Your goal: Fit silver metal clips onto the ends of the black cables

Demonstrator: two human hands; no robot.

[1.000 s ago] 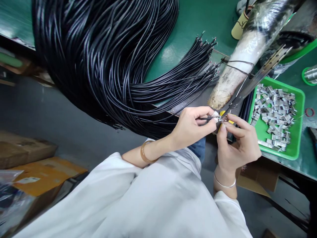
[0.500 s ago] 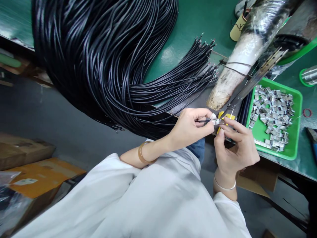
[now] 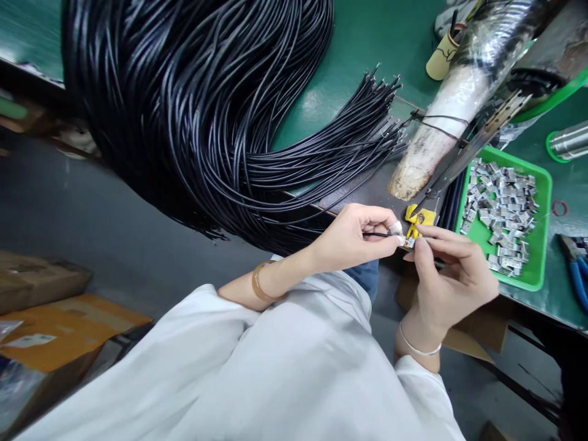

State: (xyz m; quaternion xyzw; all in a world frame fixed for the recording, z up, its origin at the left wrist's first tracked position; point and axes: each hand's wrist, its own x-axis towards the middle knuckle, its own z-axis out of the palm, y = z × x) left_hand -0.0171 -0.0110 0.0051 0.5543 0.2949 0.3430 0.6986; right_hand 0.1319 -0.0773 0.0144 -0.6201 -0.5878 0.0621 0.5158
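Note:
My left hand [image 3: 356, 236] is closed in a pinch on a black cable [image 3: 375, 234], with white wraps on its fingertips. Just past those fingertips sits a small silvery metal connector [image 3: 408, 242] at the cable's end. My right hand [image 3: 454, 269] pinches at the connector's other side with thumb and forefinger, which partly cover it. Right behind the fingertips is a yellow fixture [image 3: 427, 217] on the bench edge. A slim metal tool with a dark pointed tip [image 3: 421, 203] angles down over the fixture.
A large bundle of black cables [image 3: 193, 122] covers the left of the green bench [image 3: 386, 37]. A plastic-wrapped tube [image 3: 432, 135] slants above my hands. On the right are a green tray [image 3: 544, 233] of metal connectors, pliers [image 3: 576, 269] and a solder-like spool [image 3: 569, 142].
My right hand has shifted a little right and down, its fingers closer together. The connector has moved slightly down and right, and more of the yellow fixture shows. My left hand keeps the cable.

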